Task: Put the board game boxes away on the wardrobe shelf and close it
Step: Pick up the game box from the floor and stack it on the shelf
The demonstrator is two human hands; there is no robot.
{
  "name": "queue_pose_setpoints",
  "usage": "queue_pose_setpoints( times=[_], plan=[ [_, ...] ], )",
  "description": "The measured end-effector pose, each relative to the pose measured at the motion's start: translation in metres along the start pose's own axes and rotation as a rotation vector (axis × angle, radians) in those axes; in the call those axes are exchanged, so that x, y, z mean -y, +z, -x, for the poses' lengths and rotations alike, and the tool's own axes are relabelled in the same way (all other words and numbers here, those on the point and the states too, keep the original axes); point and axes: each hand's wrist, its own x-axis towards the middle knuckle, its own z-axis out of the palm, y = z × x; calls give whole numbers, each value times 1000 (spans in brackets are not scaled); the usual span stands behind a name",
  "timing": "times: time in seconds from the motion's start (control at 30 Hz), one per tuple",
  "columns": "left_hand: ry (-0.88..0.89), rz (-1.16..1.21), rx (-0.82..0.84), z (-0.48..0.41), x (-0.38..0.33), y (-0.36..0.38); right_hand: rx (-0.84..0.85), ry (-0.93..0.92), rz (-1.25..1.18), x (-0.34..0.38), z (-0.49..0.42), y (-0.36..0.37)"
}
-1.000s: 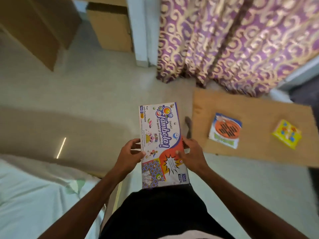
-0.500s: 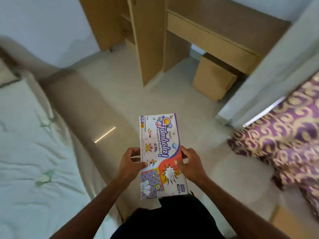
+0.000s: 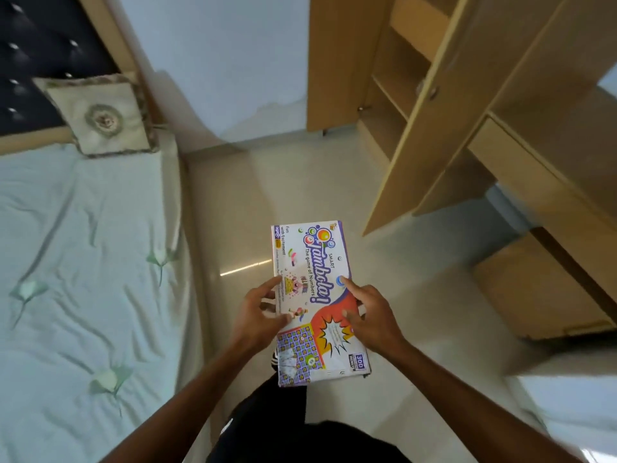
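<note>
The Tambola board game box [image 3: 317,302] is held flat and face up between both hands, its long axis pointing away from the person toward the open wardrobe [image 3: 417,105], which stands ahead and to the right of it. The left hand [image 3: 258,312] grips its left long edge near the middle, thumb on top. The right hand [image 3: 370,312] clasps the right edge opposite, fingers spread on the printed lid, so most of the box projects beyond both grips.
</note>
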Motion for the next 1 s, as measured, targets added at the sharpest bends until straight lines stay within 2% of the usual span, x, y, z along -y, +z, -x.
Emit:
queue_pose_setpoints(
  times=[0.43,0.73,1.0],
  plan=[
    [46,-29,-21,-306,-107,-134,7,-42,3,126,-331,-11],
    [60,-123,-13,-540,-176,-179,-33,-56,-48,162,-568,-29],
    [95,-182,54,-738,-273,-186,-138,-60,-65,194,-756,-100]
  ],
)
